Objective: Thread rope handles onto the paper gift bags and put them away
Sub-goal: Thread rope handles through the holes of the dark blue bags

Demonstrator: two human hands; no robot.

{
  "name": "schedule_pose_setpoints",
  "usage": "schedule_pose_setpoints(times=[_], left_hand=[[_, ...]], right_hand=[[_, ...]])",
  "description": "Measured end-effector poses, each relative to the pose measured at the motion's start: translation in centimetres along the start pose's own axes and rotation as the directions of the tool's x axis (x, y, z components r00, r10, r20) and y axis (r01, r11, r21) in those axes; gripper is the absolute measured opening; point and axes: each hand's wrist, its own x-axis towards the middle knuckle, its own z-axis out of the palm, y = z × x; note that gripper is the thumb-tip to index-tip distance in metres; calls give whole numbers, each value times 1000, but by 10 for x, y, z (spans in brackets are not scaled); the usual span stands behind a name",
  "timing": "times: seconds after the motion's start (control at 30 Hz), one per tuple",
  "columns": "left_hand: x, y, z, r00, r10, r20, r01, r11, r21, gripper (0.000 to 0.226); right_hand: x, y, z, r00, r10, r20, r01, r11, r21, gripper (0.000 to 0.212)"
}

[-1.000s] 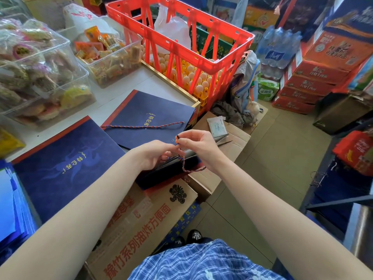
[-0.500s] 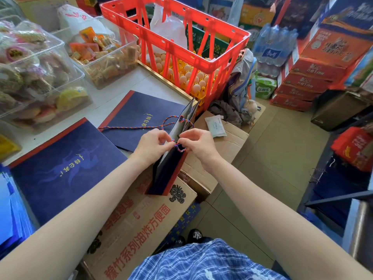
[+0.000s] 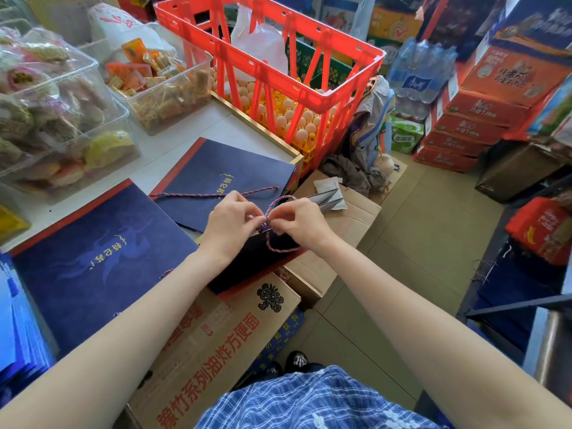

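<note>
1. While both hands meet over the edge of the counter, the left hand (image 3: 230,226) and the right hand (image 3: 301,222) each pinch the twisted rope handle (image 3: 280,201) between thumb and fingertips, the other fingers curled in; the pinch points sit almost touching, at a small knot-like crossing.
2. That rope is braided in blue, red and pale strands; one loop rises above the fingers, another hangs below them against the dark bag.
3. Under the hands lies the navy paper gift bag (image 3: 247,264) being worked on, flat, with a red edge, resting partly on a cardboard box (image 3: 216,332).
4. Two more navy bags lie flat on the white counter (image 3: 198,128): the far bag (image 3: 223,171), with a loose rope (image 3: 216,193) stretched across it, and the near bag (image 3: 93,258). Both carry small gold script, too small to read, and the near one a blue figure.
5. Red Chinese print runs along the box's side; I cannot read it with confidence. A black emblem marks its top.
6. Clear plastic tubs (image 3: 62,119) hold wrapped pastries and snacks.
7. A red plastic crate (image 3: 272,63) holds a white plastic bag and stands over trays of eggs (image 3: 297,119).
8. Shrink-wrapped water bottles (image 3: 421,69) stand beside stacked red cartons (image 3: 470,125).
</note>
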Motion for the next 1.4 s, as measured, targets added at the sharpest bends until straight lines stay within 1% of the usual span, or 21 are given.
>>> schedule_pose_setpoints(times=[0.07, 0.13, 0.23, 0.27, 0.33, 0.47, 0.57, 0.67, 0.77, 0.87, 0.97, 1.03, 1.1, 1.13, 1.17, 1.2, 1.27, 1.3, 1.33, 1.37, 1.4], left_hand=[[6, -2, -2, 989, -95, 113, 96, 995, -7, 15], [8, -4, -3, 968, -127, 215, 136, 990, -29, 16], [8, -5, -6, 931, -169, 324, 246, 945, -215, 12], [8, -5, -7, 921, -179, 346, 283, 919, -276, 11], [9, -4, -8, 909, -188, 372, 319, 889, -328, 11], [11, 0, -5, 905, -239, 352, 370, 850, -375, 12], [12, 2, -2, 907, -227, 355, 359, 858, -368, 15], [12, 3, -3, 914, -228, 337, 351, 860, -370, 13], [10, 2, -8, 930, -176, 322, 288, 895, -342, 2], [8, 0, -11, 928, -80, 364, 204, 927, -314, 10], [8, 3, -10, 935, -5, 355, 88, 972, -218, 21], [8, 8, -5, 953, 29, 301, 13, 991, -137, 29], [10, 9, 2, 987, 35, 158, -29, 999, -42, 22], [10, 7, 6, 994, 22, 106, -22, 1000, -1, 16], [10, 4, 9, 996, -2, 92, 0, 1000, 19, 11], [10, 0, 11, 994, -25, 111, 23, 1000, 21, 9], [7, -13, 17, 975, -76, 209, 78, 997, -3, 9], [1, -19, 21, 957, -100, 272, 101, 995, 10, 10], [-8, -25, 27, 933, -124, 337, 115, 992, 47, 11], [-17, -31, 35, 903, -140, 405, 115, 990, 85, 14], [-26, -37, 43, 865, -163, 474, 120, 986, 119, 17]], right_hand=[[-2, 4, 2, 999, 33, -21, -32, 997, 64, 13], [-2, 6, 4, 998, 61, -19, -58, 990, 130, 13], [-3, 8, 5, 993, 115, -7, -108, 950, 294, 11], [-3, 8, 6, 989, 147, -3, -137, 928, 347, 8], [-3, 9, 7, 981, 195, 0, -179, 899, 400, 8], [-3, 7, 2, 987, 147, 66, -161, 922, 351, 12], [-4, 3, 0, 988, 119, 98, -144, 938, 317, 15], [-3, 3, 1, 991, 136, 12, -134, 951, 280, 8], [-2, 6, 2, 988, 153, -14, -141, 940, 311, 7], [-3, 6, 0, 987, 162, -10, -148, 924, 353, 13], [-2, 6, -3, 987, 164, -6, -149, 915, 374, 11], [0, 4, -4, 988, 156, -9, -139, 903, 407, 7], [5, 6, -3, 990, 137, -10, -120, 895, 430, 11], [7, 9, -3, 991, 132, -21, -114, 913, 392, 16], [7, 13, -3, 990, 130, -50, -106, 935, 340, 20], [4, 21, -4, 986, 136, -101, -104, 957, 270, 21], [-10, 51, -7, 961, 171, -219, -151, 983, 108, 12], [-23, 74, -8, 943, 223, -245, -228, 974, 10, 6], [-42, 95, -9, 919, 317, -234, -341, 937, -69, 9], [-62, 116, -8, 885, 431, -178, -452, 887, -99, 15], [-79, 131, -5, 855, 509, -97, -517, 849, -108, 19]])
